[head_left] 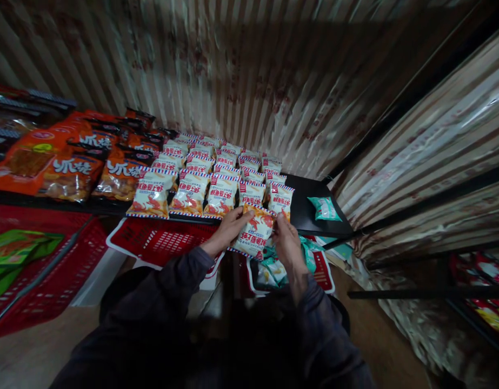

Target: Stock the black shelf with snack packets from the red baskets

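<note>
Between my two hands is a white and orange snack bag with red lettering and a striped edge, held in front of the shelf's edge. My left hand grips its left side, thumb on the front. On the right side, my right hand pinches the bag's edge; its fingertips are partly hidden behind the bag. Just beyond stand rows of matching snack bags on the black shelf. A single teal snack bag lies on the shelf to the right.
Orange snack bags fill the shelf's left part. Below are a red basket, another holding teal bags, and a large red crate with a green packet. Black metal bars cross at right, before plastic-covered striped walls.
</note>
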The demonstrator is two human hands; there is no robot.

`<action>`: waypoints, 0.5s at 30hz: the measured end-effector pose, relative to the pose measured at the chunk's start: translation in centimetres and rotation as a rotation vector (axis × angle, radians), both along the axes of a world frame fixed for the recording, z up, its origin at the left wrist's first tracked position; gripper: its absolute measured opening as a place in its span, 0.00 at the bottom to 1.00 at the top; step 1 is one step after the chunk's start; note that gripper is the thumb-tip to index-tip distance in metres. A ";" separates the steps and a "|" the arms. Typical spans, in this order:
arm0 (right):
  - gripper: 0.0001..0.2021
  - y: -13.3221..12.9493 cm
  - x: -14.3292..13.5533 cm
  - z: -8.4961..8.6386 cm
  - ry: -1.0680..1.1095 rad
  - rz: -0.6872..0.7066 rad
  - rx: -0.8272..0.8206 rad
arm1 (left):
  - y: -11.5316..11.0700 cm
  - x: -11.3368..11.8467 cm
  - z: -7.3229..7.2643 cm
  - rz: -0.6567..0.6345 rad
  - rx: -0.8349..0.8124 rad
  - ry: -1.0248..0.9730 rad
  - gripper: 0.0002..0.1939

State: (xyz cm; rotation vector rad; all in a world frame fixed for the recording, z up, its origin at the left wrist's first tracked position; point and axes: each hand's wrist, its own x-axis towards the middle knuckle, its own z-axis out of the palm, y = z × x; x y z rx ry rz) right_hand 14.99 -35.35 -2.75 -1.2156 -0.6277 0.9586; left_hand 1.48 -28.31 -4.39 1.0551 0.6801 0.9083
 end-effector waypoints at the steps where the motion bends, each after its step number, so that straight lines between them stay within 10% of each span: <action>1: 0.19 0.0 0.3 0.3 -0.018 0.012 -0.012 | 0.0 0.0 0.1 -0.001 0.017 0.017 0.23; 15: 0.14 0.1 1.1 1.0 0.099 -0.312 0.006 | 0.2 -1.3 0.4 -0.207 0.092 0.026 0.31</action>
